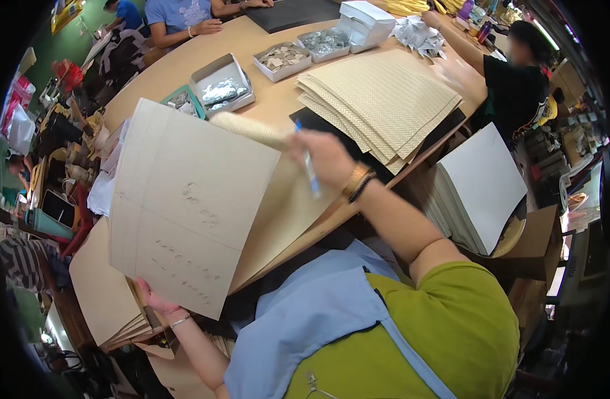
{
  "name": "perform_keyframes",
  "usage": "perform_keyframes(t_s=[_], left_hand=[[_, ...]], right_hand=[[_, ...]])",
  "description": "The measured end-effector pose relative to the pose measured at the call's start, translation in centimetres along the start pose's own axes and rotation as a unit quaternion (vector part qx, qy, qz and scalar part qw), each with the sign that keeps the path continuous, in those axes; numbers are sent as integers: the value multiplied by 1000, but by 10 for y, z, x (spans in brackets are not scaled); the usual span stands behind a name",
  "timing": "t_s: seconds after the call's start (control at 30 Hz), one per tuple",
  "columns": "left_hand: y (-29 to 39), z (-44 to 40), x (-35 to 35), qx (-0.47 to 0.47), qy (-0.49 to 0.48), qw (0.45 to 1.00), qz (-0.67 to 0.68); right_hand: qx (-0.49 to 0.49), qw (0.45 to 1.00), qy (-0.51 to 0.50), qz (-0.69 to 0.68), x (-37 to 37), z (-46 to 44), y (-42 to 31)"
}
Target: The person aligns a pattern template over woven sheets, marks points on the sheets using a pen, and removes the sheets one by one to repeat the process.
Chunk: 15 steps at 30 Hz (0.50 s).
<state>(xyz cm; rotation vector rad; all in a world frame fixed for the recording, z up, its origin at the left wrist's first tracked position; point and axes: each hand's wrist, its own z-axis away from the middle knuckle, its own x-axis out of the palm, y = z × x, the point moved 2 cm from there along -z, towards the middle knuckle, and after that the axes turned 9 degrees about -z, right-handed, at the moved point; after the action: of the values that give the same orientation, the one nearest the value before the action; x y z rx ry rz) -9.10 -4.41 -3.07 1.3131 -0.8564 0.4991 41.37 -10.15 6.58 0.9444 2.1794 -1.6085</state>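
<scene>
My left hand (157, 297) grips the lower left edge of a large grey cardboard sheet (185, 179), its fingers hidden behind it. The sheet is raised and tilted, with handwriting and faint lines on it. My right hand (323, 158), a little blurred, is closed around a blue and white pen (310, 171). Just left of that hand, a cream woven strip or curled sheet edge (248, 130) shows behind the cardboard; whether my fingers also touch it I cannot tell. Under the hand lies a plain tan sheet (288, 199) on the table.
Cream woven sheets (391, 100) are stacked on a black board (444, 130). Beyond stand a white box of silvery packets (222, 83), a tray of small tan pieces (282, 60) and a white carton (365, 25). White sheets (484, 186) are piled right. Co-workers sit around the table (165, 60).
</scene>
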Motion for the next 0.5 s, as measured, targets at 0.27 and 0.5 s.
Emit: perform_keyframes(t_s=[0.27, 0.5], left_hand=[[-4, -3, 1, -37, -8, 999, 22], [-9, -2, 10, -42, 23, 999, 6]], right_hand=[[74, 917, 138, 366, -303, -71, -7], [264, 878, 88, 389, -276, -41, 114]])
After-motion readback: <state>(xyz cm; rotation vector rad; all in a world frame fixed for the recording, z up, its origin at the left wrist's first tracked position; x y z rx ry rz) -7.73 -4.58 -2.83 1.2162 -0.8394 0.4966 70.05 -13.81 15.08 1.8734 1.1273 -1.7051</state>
